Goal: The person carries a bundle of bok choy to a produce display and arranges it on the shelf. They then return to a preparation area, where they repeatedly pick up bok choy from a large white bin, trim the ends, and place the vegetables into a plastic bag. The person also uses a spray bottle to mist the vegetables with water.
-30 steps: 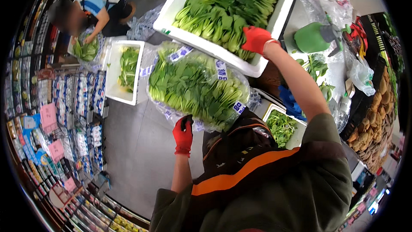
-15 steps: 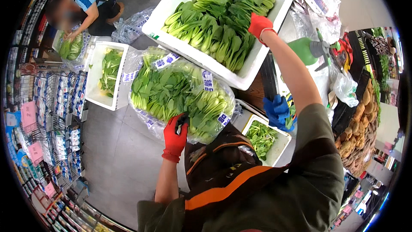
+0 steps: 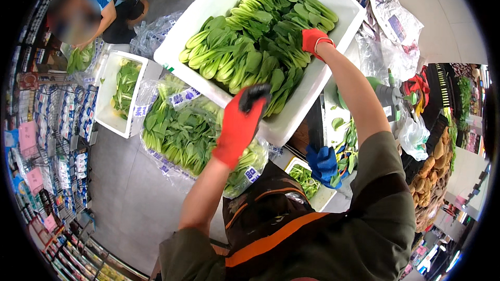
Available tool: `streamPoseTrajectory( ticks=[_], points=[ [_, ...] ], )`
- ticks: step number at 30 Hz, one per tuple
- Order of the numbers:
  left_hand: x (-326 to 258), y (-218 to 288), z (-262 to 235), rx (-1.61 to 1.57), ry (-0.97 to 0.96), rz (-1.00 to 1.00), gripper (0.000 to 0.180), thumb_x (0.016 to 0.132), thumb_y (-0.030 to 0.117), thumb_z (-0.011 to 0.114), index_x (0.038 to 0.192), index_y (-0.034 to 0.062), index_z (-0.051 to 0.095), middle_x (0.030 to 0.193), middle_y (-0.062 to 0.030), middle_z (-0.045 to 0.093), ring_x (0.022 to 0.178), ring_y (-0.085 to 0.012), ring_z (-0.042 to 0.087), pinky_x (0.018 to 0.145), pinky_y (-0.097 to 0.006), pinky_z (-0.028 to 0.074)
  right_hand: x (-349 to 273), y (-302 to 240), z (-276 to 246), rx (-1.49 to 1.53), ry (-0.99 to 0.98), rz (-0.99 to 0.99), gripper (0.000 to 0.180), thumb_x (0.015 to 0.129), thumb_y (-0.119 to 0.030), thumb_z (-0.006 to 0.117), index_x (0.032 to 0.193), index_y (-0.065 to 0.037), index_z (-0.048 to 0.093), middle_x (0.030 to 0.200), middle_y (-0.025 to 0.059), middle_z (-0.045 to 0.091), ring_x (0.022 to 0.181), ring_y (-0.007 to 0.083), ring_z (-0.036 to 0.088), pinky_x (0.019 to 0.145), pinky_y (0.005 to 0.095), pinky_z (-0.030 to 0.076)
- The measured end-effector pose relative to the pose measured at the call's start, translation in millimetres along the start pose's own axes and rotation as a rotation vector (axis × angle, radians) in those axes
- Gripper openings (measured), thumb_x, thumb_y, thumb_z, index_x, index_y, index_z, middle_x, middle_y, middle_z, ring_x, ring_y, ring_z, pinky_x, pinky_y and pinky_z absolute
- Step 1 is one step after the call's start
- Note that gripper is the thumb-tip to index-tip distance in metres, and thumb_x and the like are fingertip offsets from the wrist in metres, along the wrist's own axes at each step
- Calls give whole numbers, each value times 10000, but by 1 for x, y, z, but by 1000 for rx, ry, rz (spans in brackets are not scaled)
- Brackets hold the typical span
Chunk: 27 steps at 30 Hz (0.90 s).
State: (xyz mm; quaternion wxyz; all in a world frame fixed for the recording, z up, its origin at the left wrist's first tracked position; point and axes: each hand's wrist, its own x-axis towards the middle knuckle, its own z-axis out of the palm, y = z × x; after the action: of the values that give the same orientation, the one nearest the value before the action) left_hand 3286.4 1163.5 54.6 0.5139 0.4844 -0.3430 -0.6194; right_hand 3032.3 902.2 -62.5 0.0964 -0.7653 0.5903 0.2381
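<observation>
In a large white foam box [image 3: 208,89] lie rows of bok choy [image 3: 219,62], leaves toward the middle, pale stems mostly outward. My right hand [image 3: 316,43], in a red glove, reaches into its right side; the leaves hide the fingertips. Over the box's near edge is my left hand [image 3: 242,125], in a red glove with black-coated fingers, against the nearest bok choy leaves. Its fingers are blurred, and whether they hold anything cannot be made out. Just below, partly behind my left forearm, sits an opened clear plastic bag [image 3: 167,162] full of more bok choy [image 3: 179,132].
A smaller white box [image 3: 112,114] of loose leaves stands at the left. Another box of trimmings [image 3: 307,179] is low, beside a blue glove [image 3: 324,165]. A green spray bottle [image 3: 385,93] and crumpled plastic [image 3: 390,26] lie right. At upper left, another person [image 3: 117,8] handles greens.
My left hand has moved up and right from the bagged bok choy to the foam box. My right hand stays inside the box. The view has shifted slightly.
</observation>
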Motion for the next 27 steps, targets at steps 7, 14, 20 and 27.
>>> streamPoseTrajectory(
  ticks=[7, 14, 20, 27],
  points=[
    [152, -107, 70, -18, -127, -224, 389, 886, 293, 620, 1129, -10, 607, 1051, -83, 664, 947, -198, 618, 856, -319, 474, 4, 24, -12, 211, 50, -175, 434, 708, -383, 699, 940, -16, 696, 995, 206, 668, 931, 373, 640, 789, 422, 530],
    [188, -145, 111, 514, 242, -30, 333, 837, 249, 631, 1092, 35, 639, 1014, -177, 681, 983, -387, 620, 835, -404, 476, -13, 18, -13, 456, 172, -69, 462, 646, -369, 739, 940, -19, 667, 937, 199, 671, 905, 376, 625, 793, 410, 509],
    [183, -140, 87, 64, 162, -33, 244, 877, 133, 588, 1076, 5, 648, 933, -85, 695, 813, -227, 629, 745, -337, 472, -37, 11, -21, 767, 271, -111, 560, 720, -252, 770, 1192, -31, 566, 1045, 137, 658, 951, 236, 624, 825, 334, 486],
    [161, -97, 57, -87, 63, -63, 224, 894, 90, 598, 1105, 27, 636, 960, -55, 655, 753, -167, 632, 645, -304, 536, -73, -2, -42, 1252, 595, -266, 783, 682, -232, 795, 1356, -47, 442, 1218, 165, 592, 1144, 298, 548, 970, 354, 430]
  ],
)
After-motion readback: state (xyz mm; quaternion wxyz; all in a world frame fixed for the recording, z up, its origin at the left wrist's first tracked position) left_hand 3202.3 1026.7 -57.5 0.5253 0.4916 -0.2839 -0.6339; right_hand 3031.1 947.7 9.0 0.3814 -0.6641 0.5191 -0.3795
